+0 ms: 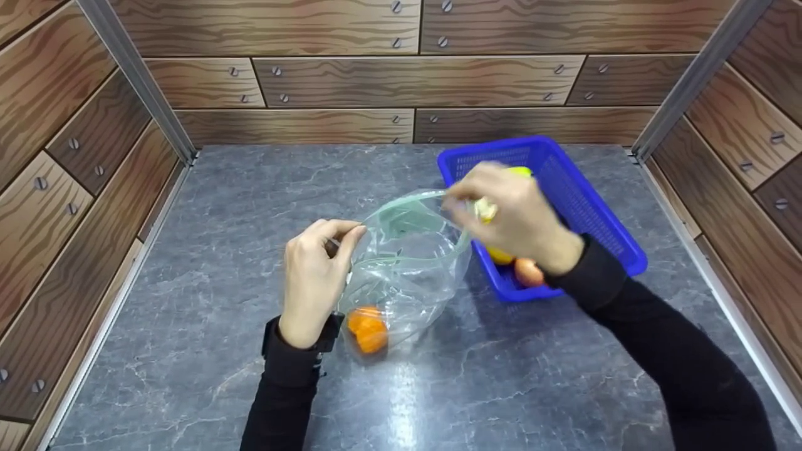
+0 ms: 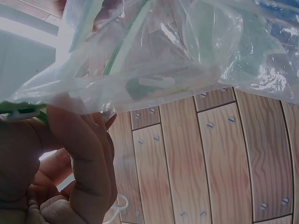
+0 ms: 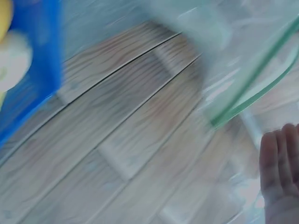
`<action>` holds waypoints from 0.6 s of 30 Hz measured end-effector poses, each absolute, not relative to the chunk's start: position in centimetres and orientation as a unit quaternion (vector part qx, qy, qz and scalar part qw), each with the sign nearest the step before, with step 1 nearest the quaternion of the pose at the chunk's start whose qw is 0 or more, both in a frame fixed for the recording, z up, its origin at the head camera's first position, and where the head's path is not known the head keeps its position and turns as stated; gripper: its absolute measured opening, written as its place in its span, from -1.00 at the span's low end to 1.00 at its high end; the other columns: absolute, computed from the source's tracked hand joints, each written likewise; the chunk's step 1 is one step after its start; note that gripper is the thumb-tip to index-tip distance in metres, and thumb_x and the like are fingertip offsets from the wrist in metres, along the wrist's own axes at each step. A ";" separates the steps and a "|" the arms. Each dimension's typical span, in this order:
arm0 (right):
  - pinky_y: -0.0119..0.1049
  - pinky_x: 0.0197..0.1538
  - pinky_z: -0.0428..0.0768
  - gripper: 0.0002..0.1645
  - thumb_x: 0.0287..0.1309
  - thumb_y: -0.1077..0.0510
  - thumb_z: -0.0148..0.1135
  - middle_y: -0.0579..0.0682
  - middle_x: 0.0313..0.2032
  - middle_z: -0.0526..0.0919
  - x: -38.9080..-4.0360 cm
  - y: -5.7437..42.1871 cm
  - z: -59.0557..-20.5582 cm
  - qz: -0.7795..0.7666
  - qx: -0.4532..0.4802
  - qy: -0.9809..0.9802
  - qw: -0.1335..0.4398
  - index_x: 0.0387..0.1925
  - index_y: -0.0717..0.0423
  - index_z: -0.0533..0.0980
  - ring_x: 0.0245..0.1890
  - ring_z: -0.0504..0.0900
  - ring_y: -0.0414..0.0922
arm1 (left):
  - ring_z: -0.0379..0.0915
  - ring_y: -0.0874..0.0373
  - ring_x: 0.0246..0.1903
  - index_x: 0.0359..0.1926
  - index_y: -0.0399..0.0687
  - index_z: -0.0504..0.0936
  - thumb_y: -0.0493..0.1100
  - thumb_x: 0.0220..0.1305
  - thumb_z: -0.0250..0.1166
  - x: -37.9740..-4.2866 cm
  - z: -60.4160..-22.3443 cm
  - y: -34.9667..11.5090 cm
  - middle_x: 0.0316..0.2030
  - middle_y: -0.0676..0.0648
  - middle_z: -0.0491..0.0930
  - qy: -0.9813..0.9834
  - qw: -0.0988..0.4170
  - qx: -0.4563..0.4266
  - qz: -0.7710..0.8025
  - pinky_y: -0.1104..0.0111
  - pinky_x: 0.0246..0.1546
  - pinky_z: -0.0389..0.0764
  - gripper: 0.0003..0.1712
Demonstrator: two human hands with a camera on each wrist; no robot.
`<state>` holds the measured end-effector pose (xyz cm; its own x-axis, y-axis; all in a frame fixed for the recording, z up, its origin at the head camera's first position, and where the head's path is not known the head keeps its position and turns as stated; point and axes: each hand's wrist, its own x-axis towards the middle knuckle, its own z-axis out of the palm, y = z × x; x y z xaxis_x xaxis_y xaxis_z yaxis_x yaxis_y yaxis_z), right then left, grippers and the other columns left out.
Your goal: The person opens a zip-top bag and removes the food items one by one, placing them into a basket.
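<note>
Between the hands stands a clear zip bag (image 1: 407, 282) with a green seal strip, its mouth spread wide. At the bag's left rim, my left hand (image 1: 313, 275) pinches the plastic between thumb and fingers; the left wrist view shows this grip on the bag (image 2: 154, 88) too. A lumpy orange item (image 1: 368, 330) shows through the plastic low in the bag; its kind is unclear. My right hand (image 1: 510, 203), blurred, is by the bag's right rim, over the basket's near side. Its fingers (image 3: 280, 163) look fairly straight in the right wrist view, apart from the green strip, with nothing visible in them.
A blue plastic basket (image 1: 601, 213) stands at the right, partly behind my right hand. In it lie a reddish round item (image 1: 529, 273), a pale item (image 1: 485, 208) and yellow ones, partly hidden. Wood-patterned walls (image 1: 413, 81) enclose the grey marbled tabletop (image 1: 207, 300).
</note>
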<state>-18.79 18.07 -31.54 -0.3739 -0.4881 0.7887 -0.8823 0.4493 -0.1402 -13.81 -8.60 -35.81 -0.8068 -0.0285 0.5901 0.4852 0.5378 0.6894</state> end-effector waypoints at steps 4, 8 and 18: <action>-0.34 -0.28 0.61 -0.85 0.06 0.18 0.41 -0.04 -0.36 0.71 -17.1 15.4 -32.0 0.221 0.497 -0.797 0.262 -0.28 0.09 0.68 -0.39 0.64 -0.15 | 0.41 0.19 -0.67 -0.30 -0.04 0.77 -0.08 0.26 0.32 -13.6 -35.8 -8.5 -0.51 0.02 0.64 -0.832 0.276 -0.144 -0.460 0.51 -0.59 0.41 -0.83; -0.31 -0.22 0.66 -0.81 0.16 0.19 0.33 -0.04 -0.30 0.69 -16.6 13.1 -32.5 0.139 0.481 -0.853 0.149 -0.16 0.07 0.67 -0.33 0.68 -0.14 | 0.39 0.20 -0.66 -0.30 -0.04 0.77 -0.08 0.26 0.32 -13.3 -35.8 -8.5 -0.51 0.02 0.62 -0.829 0.277 -0.154 -0.460 0.52 -0.58 0.41 -0.84; -0.18 -0.25 0.67 -0.94 0.18 0.22 0.27 0.02 -0.35 0.72 -18.0 8.8 -35.5 0.033 0.456 -0.889 0.004 -0.29 0.08 0.62 -0.37 0.69 -0.03 | 0.37 0.24 -0.64 -0.32 -0.04 0.77 -0.10 0.25 0.34 -12.9 -35.6 -8.2 -0.52 0.03 0.61 -0.816 0.295 -0.180 -0.463 0.53 -0.58 0.41 -0.86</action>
<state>-17.98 8.84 -35.50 -0.5834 -0.8114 0.0362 -0.8118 0.5813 -0.0551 -12.89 -8.24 -35.57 -0.7609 0.0200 0.6486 0.5673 0.5057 0.6499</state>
